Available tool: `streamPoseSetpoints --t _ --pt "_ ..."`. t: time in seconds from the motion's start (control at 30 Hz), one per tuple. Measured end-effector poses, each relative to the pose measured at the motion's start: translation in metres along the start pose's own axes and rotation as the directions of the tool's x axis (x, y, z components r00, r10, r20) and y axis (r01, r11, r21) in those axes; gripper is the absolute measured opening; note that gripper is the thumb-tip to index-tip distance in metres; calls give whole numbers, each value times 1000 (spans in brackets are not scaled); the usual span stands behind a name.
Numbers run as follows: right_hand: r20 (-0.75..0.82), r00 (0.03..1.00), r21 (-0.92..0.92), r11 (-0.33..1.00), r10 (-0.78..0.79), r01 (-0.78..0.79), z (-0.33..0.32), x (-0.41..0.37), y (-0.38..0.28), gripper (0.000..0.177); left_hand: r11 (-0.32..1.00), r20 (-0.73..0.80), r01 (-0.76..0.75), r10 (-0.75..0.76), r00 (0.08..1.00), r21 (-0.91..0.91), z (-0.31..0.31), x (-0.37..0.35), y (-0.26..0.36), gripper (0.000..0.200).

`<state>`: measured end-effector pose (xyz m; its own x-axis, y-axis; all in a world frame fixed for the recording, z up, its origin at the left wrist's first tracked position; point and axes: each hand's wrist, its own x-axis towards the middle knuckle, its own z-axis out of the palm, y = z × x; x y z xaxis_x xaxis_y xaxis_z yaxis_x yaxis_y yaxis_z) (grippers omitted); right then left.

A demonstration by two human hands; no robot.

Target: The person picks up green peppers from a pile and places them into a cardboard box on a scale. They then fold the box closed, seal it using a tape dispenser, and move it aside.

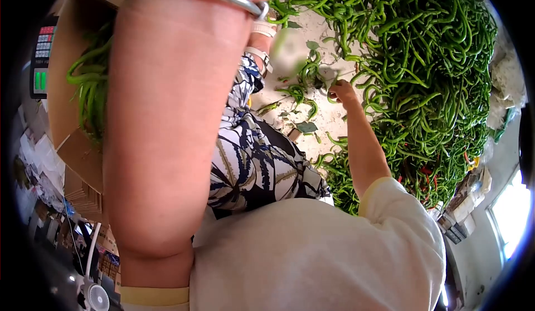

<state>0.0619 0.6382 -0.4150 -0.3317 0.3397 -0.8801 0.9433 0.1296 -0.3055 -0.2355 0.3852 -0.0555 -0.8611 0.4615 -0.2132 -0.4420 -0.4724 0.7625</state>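
Note:
My left forearm, with a braided silver band, fills the left of the view; its hand lies beyond the top edge. My right hand (pixel 342 92) reaches over the pale floor beside the big pile of green peppers (pixel 440 49). Its fingers are curled together on a green pepper (pixel 331 96), of which only a small part shows. Loose peppers (pixel 296 92), leaves (pixel 306 127) and stem bits lie on the floor to the left of this hand.
An open cardboard box (pixel 69 110) with green peppers stands at the left, partly behind my forearm. Beyond it is a scale (pixel 42 60) with a green display. A small white fan (pixel 97 298) is at lower left. My patterned trousers and sandal straps show in the middle.

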Motion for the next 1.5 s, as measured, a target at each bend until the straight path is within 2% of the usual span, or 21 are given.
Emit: streamPoseSetpoints --t 0.07,0.13,0.2,0.23,0.27,0.3,0.33,0.4,0.47,0.5,0.53,0.63,0.73,0.87,0.97,1.07,1.13,1.23,1.4,1.43,1.5 --pt "100 988 -62 990 -117 123 -24 -22 -22 20 999 36 -36 37 999 -27 -3 2 -6 17" --pt "-62 975 411 885 -213 219 -40 -40 -40 28 998 25 -55 54 998 18 1 -1 -6 18" --pt "-252 940 763 550 -230 339 -47 -48 -50 39 996 -5 -55 56 998 68 6 -2 -5 19" --pt "-296 940 738 585 -169 337 -44 -45 -44 46 997 16 -30 30 999 67 4 -2 -2 19" --pt "-311 945 630 723 -99 283 -35 -36 -35 62 998 27 -13 11 1000 65 4 -2 0 19" --pt "-303 941 366 894 -150 260 -18 -14 -8 78 998 38 5 -7 999 65 4 -1 1 19" --pt "-277 941 62 974 -194 219 1 5 18 94 998 35 17 -19 999 66 3 1 1 18" --pt "-276 954 -209 976 -115 57 60 2 26 117 997 0 13 -13 1000 70 2 1 0 17" --pt "-208 978 -332 940 9 -80 98 -40 -11 126 998 -16 -8 9 1000 56 4 -1 -5 16" --pt "-310 950 -324 936 36 -141 119 -43 -15 124 999 -5 -14 14 1000 38 3 -2 -7 15" --pt "-387 921 -212 967 48 -140 130 -50 -18 121 1000 48 -16 16 999 3 -1 -2 -8 14" --pt "-419 877 -35 961 235 -274 143 -72 -33 117 999 40 -32 31 999 15 -2 -2 -5 14" --pt "-504 845 -35 973 180 -229 152 -66 -19 89 996 40 -87 87 995 -4 -3 1 -10 15" --pt "-444 895 -89 992 36 -84 153 -38 10 56 997 140 -73 76 987 -30 -14 2 -5 17" --pt "-399 910 -213 977 -112 27 132 -36 17 36 996 78 -91 91 993 -2 -8 -2 -5 17" --pt "-371 862 -314 921 -344 232 104 -31 17 30 996 103 -87 90 991 -31 -10 -3 -5 18" --pt "-391 767 -350 853 -509 388 88 -33 1 25 997 108 -50 55 993 -56 -12 -3 -3 18" --pt "-231 805 -458 791 -547 406 64 -35 -31 55 997 64 13 -8 998 -77 -8 -1 2 18" --pt "39 853 -721 576 -521 385 62 -33 -81 107 997 44 -45 48 998 -71 -6 -2 0 18" --pt "141 868 -744 528 -476 410 63 -28 -87 109 996 49 -58 61 997 -67 -6 -3 -1 19" --pt "216 884 -840 383 -415 385 72 -32 -98 109 995 83 -89 94 992 -54 -10 -5 -2 19"
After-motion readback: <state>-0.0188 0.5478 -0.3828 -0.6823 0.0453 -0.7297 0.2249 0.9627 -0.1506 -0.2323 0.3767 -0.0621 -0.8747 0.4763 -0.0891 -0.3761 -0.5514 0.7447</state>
